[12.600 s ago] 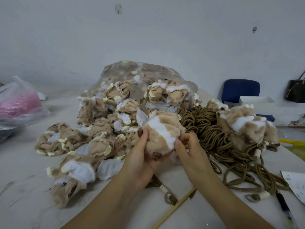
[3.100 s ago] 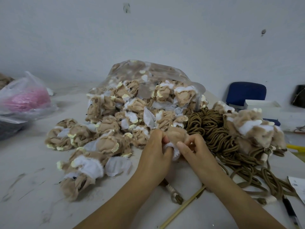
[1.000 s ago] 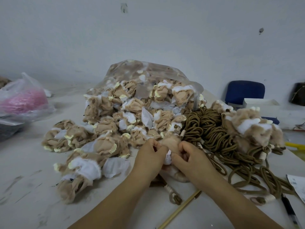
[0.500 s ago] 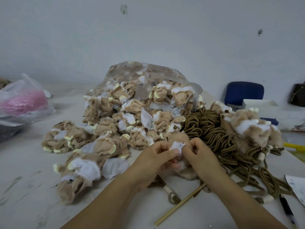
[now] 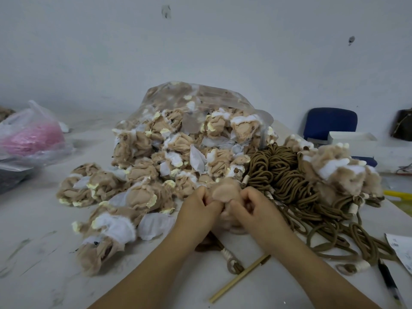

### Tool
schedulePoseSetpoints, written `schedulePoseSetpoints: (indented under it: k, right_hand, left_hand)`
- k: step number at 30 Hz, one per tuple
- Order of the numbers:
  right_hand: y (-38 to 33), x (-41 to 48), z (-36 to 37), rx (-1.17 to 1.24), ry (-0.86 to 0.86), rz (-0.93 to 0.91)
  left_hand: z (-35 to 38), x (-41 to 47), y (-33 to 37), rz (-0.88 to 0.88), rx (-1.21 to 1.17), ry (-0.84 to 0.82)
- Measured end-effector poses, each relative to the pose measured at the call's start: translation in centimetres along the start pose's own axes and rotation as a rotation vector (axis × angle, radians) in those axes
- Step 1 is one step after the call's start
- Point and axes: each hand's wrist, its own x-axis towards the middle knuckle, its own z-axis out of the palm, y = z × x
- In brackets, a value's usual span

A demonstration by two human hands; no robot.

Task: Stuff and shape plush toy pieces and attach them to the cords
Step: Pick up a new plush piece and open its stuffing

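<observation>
While a wooden stick point(image 5: 239, 278) and a black pen point(image 5: 389, 284) lie on the table point(image 5: 33, 230) nearest me, my left hand point(image 5: 196, 214) and my right hand point(image 5: 252, 210) meet just beyond them. Both have fingers curled, pinching the tan plush piece point(image 5: 224, 192) between them, its rounded top poking above my knuckles. Below my wrists lies a cord end point(image 5: 230, 259) bound in white. Just right of the piece sits the heap of brown cords point(image 5: 283, 175), with fluffy toys point(image 5: 336, 172) at its far right. Leftward spreads the pile of tan and white pieces point(image 5: 145, 175), spilling from a clear bag point(image 5: 200, 97). Farther off sit a pink-filled bag point(image 5: 31, 134) and a blue chair point(image 5: 330, 123).
</observation>
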Motion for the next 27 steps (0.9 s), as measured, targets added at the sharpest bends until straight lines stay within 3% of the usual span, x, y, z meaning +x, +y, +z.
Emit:
schedulePoseSetpoints:
  k: [3, 7, 12, 15, 18, 21, 24, 27]
  right_hand:
    - [0.8, 0.4, -1.5, 0.012, 0.083, 0.123]
    - [1.0, 0.2, -1.8, 0.058, 0.114, 0.097]
    - [0.8, 0.2, -1.2, -0.215, 0.112, -0.153]
    - [0.5, 0.2, -1.2, -0.235, 0.120, -0.219]
    - [0.5, 0.0, -1.4, -0.258, 0.062, -0.219]
    - [1.2, -0.1, -1.0, -0.485, 0.008, -0.219]
    - [1.8, 0.2, -1.1, -0.520, 0.077, -0.204]
    - [2.0, 0.3, -1.3, -0.505, 0.105, -0.209]
  left_hand:
    - [0.1, -0.9, 1.0, 0.205, -0.068, 0.001]
    - [0.4, -1.9, 1.4, 0.589, 0.227, -0.050]
    - [0.9, -1.6, 0.5, 0.525, 0.423, -0.098]
    - [0.5, -1.2, 0.5, 0.451, 0.419, -0.068]
    - [-0.1, -0.7, 0.4, 0.232, 0.107, -0.066]
    - [-0.7, -0.5, 0.7, -0.036, -0.321, -0.086]
    - [-0.9, -0.6, 0.9, -0.191, -0.786, -0.279]
    - [-1.2, -0.7, 1.2, -0.293, -0.991, -0.492]
